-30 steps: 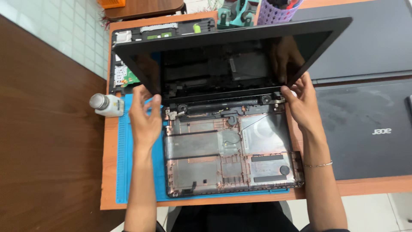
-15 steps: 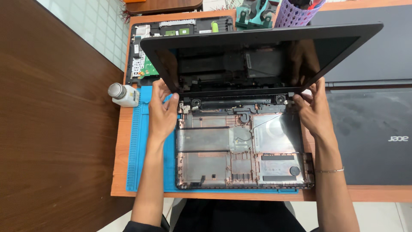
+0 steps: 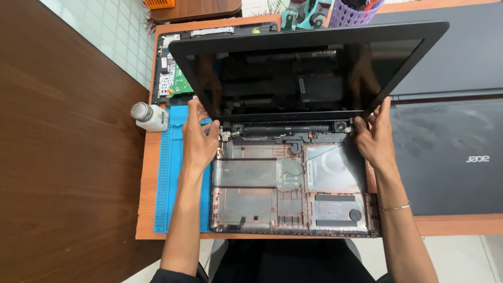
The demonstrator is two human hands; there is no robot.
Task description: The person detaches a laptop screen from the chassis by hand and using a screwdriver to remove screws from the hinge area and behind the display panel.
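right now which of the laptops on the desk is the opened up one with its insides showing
The one between the left hand and right hand: the stripped laptop base on the blue mat. The closed black laptops lie right.

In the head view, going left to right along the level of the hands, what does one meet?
Dark wooden table → small white bottle → blue work mat → left hand → opened laptop base → right hand → closed black laptop.
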